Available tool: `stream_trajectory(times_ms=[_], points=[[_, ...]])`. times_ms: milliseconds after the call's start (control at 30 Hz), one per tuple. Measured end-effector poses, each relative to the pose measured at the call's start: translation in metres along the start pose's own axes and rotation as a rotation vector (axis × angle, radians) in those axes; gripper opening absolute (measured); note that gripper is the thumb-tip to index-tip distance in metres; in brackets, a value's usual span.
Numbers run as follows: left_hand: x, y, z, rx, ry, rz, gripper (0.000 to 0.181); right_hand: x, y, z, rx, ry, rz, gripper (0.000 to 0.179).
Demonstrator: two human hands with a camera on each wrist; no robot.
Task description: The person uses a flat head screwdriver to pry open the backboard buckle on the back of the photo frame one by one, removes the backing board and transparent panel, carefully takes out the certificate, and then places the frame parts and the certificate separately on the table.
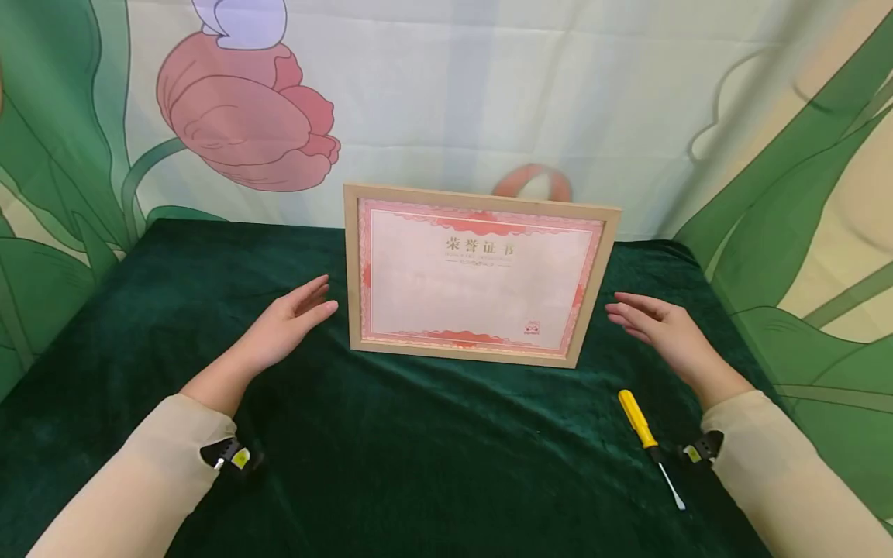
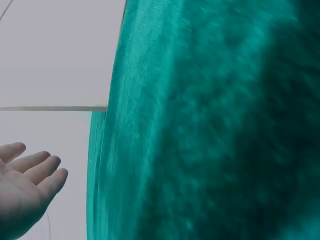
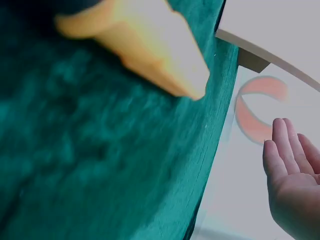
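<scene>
A certificate in a light wooden frame (image 1: 481,279) stands upright on the dark green cloth, its printed face toward me. My left hand (image 1: 289,322) hovers just left of the frame, fingers extended and apart from it. On the other side, my right hand (image 1: 652,322) is held near the frame's right edge with straight fingers, also not touching. Each palm faces inward, as the left hand (image 2: 30,185) and right hand (image 3: 295,180) show in the wrist views. A screwdriver with a yellow handle (image 1: 637,418) lies on the cloth below my right hand.
Dark green velvet cloth (image 1: 418,449) covers the table. Behind it hangs a printed curtain (image 1: 432,101) with a pink flower and green leaves. In the right wrist view the screwdriver's yellow handle (image 3: 155,45) looms close and blurred.
</scene>
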State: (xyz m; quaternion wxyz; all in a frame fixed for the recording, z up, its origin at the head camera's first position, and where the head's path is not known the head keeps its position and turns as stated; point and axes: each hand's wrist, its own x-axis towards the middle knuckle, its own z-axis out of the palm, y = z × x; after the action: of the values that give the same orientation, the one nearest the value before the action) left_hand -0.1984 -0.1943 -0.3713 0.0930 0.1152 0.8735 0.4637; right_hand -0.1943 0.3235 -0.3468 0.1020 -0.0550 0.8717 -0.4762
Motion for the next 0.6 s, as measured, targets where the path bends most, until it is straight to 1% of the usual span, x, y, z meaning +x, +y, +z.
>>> stream_trajectory(times_ms=[67,200,333,467,533,600], points=[[0.002,-0.001,0.001,-0.058,-0.002,-0.004,0.072,0.004,-0.001,0.003,0.051,0.011,0.006,0.067],[0.004,-0.001,0.001,-0.177,-0.006,-0.027,0.071,0.011,-0.004,0.009,0.137,0.007,0.024,0.069],[0.007,-0.001,0.001,-0.264,-0.005,-0.033,0.069,0.016,-0.01,0.013,0.206,0.013,0.04,0.07],[0.011,0.002,0.001,-0.327,-0.015,-0.015,0.068,0.019,-0.016,0.014,0.235,0.033,0.042,0.07],[0.013,0.004,0.002,-0.347,-0.018,-0.012,0.067,0.019,-0.019,0.014,0.245,0.039,0.035,0.07],[0.014,0.006,0.003,-0.361,-0.014,-0.006,0.067,0.02,-0.021,0.015,0.279,0.045,0.021,0.068]])
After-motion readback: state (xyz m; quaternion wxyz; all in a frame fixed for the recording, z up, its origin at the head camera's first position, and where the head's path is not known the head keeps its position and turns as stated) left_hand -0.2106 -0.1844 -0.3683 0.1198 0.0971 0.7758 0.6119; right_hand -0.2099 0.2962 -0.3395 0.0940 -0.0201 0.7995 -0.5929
